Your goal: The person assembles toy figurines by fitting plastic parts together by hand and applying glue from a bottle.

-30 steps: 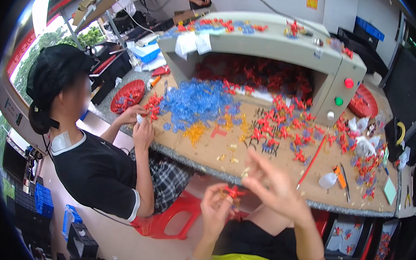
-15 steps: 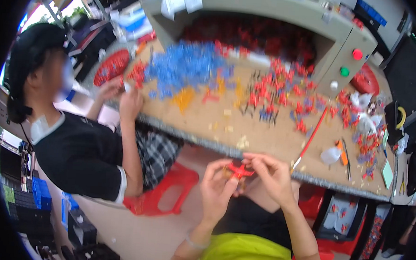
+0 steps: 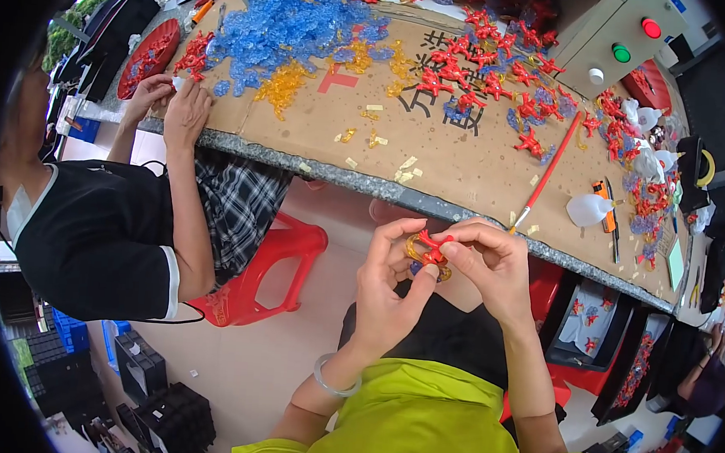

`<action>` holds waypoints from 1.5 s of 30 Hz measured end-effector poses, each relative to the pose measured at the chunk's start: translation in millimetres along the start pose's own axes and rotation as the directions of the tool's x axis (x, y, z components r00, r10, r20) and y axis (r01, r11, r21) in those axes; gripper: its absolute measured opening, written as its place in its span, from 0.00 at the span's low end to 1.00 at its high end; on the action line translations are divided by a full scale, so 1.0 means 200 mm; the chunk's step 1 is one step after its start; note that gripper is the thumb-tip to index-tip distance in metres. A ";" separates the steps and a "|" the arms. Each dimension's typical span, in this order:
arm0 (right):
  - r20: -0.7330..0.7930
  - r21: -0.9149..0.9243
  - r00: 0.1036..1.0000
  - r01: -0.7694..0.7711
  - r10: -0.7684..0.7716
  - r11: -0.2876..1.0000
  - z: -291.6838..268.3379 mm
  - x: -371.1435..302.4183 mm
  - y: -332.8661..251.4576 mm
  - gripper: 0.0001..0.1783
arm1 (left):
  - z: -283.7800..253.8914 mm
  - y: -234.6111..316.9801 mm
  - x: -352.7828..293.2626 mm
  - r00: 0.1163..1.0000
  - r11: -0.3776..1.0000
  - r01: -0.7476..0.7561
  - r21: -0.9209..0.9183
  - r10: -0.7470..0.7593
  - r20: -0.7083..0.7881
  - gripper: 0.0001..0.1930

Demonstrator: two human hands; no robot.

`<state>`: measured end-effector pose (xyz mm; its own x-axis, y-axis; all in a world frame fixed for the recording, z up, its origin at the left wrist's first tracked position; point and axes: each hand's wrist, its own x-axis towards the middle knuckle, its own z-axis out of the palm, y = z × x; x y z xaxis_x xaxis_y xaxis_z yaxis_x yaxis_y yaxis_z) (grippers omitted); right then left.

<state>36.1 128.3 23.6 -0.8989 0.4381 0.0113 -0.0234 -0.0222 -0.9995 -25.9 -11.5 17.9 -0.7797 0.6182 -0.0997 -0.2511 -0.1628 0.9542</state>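
A small red plastic figure (image 3: 433, 246) with clear yellow and bluish-purple parts is between my hands, in front of the table's near edge. My left hand (image 3: 388, 290) pinches it from the left, thumb on its lower part. My right hand (image 3: 493, 268) has thumb and forefinger on its right side; the remaining fingers are curled behind. Fingers hide part of the piece. On the cardboard-covered table, the nearest tool is a red-handled brush (image 3: 552, 176). Beyond it lie several similar red figures (image 3: 470, 100).
Clear blue pieces (image 3: 283, 26) and yellow pieces (image 3: 280, 88) are heaped at the left of the table. A white bottle (image 3: 588, 209) and orange cutter (image 3: 605, 204) lie at the right. A co-worker's hands (image 3: 182, 116) work at the left. Trays (image 3: 585, 319) stand below the table at right.
The head view has tilted down, shifting the table upward in the picture. Both hands stay at the red figure, which now sits turned, its yellow and bluish parts showing more clearly.
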 end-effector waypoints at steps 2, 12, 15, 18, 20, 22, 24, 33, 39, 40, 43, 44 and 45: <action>-0.013 -0.004 0.999 0.031 -0.031 1.000 0.01 0.01 0.01 0.06 | 0.00 0.00 0.01 0.999 0.999 0.032 -0.033 -0.032 -0.003 0.22; -0.048 0.062 0.997 0.060 -0.057 0.996 0.07 0.03 0.04 0.06 | -0.04 0.00 0.05 0.996 0.988 0.084 -0.128 -0.088 -0.032 0.20; -0.077 0.112 0.997 0.000 0.008 0.994 0.07 0.02 0.02 0.06 | -0.04 -0.01 0.05 0.995 0.989 0.094 -0.118 -0.096 -0.006 0.20; -0.068 -0.023 0.992 0.104 -0.105 0.994 0.05 0.03 0.03 0.06 | -0.04 -0.01 0.06 0.994 0.982 0.113 -0.149 -0.112 0.015 0.20; -0.036 -0.127 0.999 -0.006 0.001 0.992 0.03 0.03 -0.02 0.06 | -0.05 -0.04 0.07 0.993 0.980 0.114 -0.161 -0.106 0.057 0.19; -0.016 -0.138 0.999 -0.054 0.052 0.989 0.02 0.05 -0.04 0.07 | -0.07 -0.05 0.06 0.991 0.980 0.111 -0.167 -0.096 0.092 0.18; 0.005 -0.150 0.995 -0.101 0.103 0.984 0.01 0.06 -0.06 0.08 | -0.07 -0.05 0.06 0.983 0.969 0.180 -0.171 -0.170 0.075 0.18; 0.033 0.206 0.992 -0.125 0.121 0.971 -0.05 0.06 0.00 0.13 | -0.09 -0.03 0.07 0.914 0.799 0.405 -0.445 -0.355 0.194 0.17; 0.197 0.001 0.978 0.071 -0.070 0.997 -0.09 0.07 0.01 0.15 | -0.08 -0.04 0.07 0.880 0.711 0.474 -0.520 -0.392 0.267 0.17; 0.231 -0.014 0.970 0.086 -0.080 0.996 -0.09 0.08 0.01 0.15 | -0.08 -0.04 0.08 0.881 0.711 0.474 -0.520 -0.393 0.265 0.17; 0.245 -0.028 0.966 0.087 -0.077 0.996 -0.09 0.08 0.01 0.15 | -0.07 -0.04 0.08 0.875 0.700 0.485 -0.524 -0.386 0.293 0.17; 0.224 -0.027 0.972 0.072 -0.064 0.997 -0.08 0.08 0.00 0.15 | -0.06 -0.04 0.08 0.899 0.754 0.437 -0.491 -0.363 0.244 0.17; 0.224 -0.027 0.972 0.071 -0.064 0.997 -0.08 0.08 0.01 0.15 | -0.06 -0.03 0.08 0.921 0.802 0.390 -0.453 -0.337 0.196 0.17</action>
<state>28.8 148.7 22.3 -0.9708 0.2257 0.0815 -0.0759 0.0332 -0.9966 -42.7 -9.5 6.8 -0.5209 0.7751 -0.3575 -0.7650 -0.2382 0.5983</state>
